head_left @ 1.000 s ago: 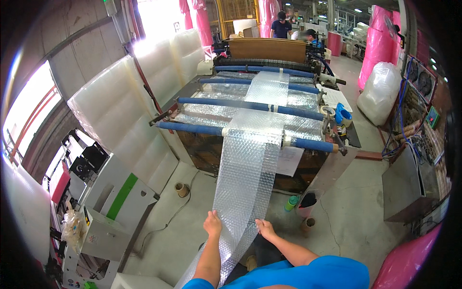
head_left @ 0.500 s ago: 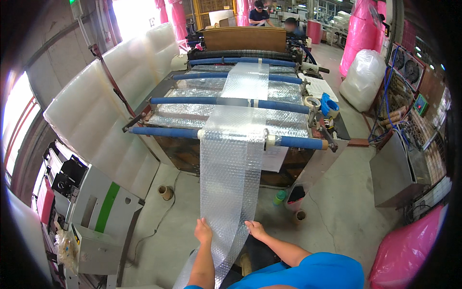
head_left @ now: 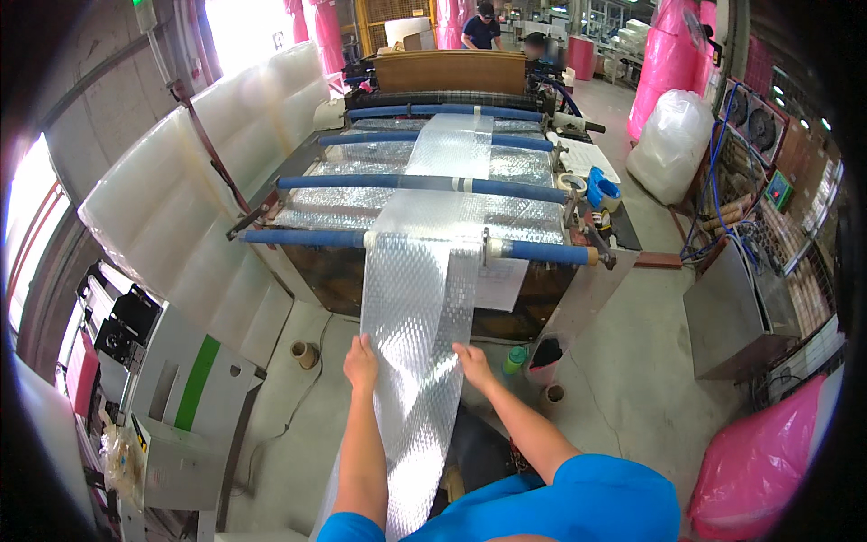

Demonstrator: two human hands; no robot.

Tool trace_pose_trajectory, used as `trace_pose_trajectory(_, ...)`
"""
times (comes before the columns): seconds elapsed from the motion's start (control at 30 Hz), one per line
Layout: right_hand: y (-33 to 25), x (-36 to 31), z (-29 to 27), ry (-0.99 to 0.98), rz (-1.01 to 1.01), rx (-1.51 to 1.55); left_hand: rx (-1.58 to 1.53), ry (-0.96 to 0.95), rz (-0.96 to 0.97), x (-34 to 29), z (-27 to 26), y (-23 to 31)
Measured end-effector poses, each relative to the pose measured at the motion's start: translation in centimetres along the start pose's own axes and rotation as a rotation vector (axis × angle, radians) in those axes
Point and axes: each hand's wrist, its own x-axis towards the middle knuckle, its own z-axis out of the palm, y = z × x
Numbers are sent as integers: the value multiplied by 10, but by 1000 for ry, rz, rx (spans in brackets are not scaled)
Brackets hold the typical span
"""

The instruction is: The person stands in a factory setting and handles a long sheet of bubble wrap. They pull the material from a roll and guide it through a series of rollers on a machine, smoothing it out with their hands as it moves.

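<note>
A long clear strip of bubble wrap (head_left: 411, 334) hangs over the front blue roller (head_left: 307, 238) of a machine and runs down toward my body. My left hand (head_left: 361, 364) is closed on the strip's left edge. Across from it, my right hand (head_left: 474, 366) pinches the right edge. Between the hands the film is stretched and shiny, with a lengthwise band along its right side. Below them the strip slopes down past my left forearm, where its end is out of sight.
More blue rollers (head_left: 433, 183) cross the machine bed behind. A blue tape dispenser (head_left: 602, 188) stands at its right side. On the floor are a cardboard tube (head_left: 304, 354), a green bottle (head_left: 515, 359) and a cable. Pink wrapped bundles (head_left: 759, 456) stand right; a co-worker (head_left: 481, 29) is at the back.
Both my hands have moved up along the bubble wrap, away from my body and closer to the front roller. My arms are stretched out further.
</note>
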Motion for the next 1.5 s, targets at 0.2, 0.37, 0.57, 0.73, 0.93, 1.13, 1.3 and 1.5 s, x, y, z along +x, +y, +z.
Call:
trace_pose_trajectory(0.2,-52,15,-3,185,-97,172,-204,-126,-187,16,-38,40)
trace_pose_trajectory(0.37,-29,-48,20,109,-107,-122,-312,-258,-190,-43,-26,-6)
trace_pose_trajectory(0.57,-1,-116,28,-143,69,1,-113,-205,-234,-101,-59,-24)
trace_pose_trajectory(0.73,-48,-134,25,-176,-126,105,-156,-33,-148,-101,-113,-18)
trace_pose_trajectory(0.93,-92,-146,29,-243,2,406,-519,24,-126,-86,-158,1)
trace_pose_trajectory(1.13,-46,-135,24,-254,120,337,-392,-55,-73,-92,-110,-36)
trace_pose_trajectory(1.3,8,-112,20,-242,81,162,-340,-120,-138,-98,-71,-42)
trace_pose_trajectory(1.5,33,-103,25,-206,69,91,-257,-101,-144,-103,-68,-37)
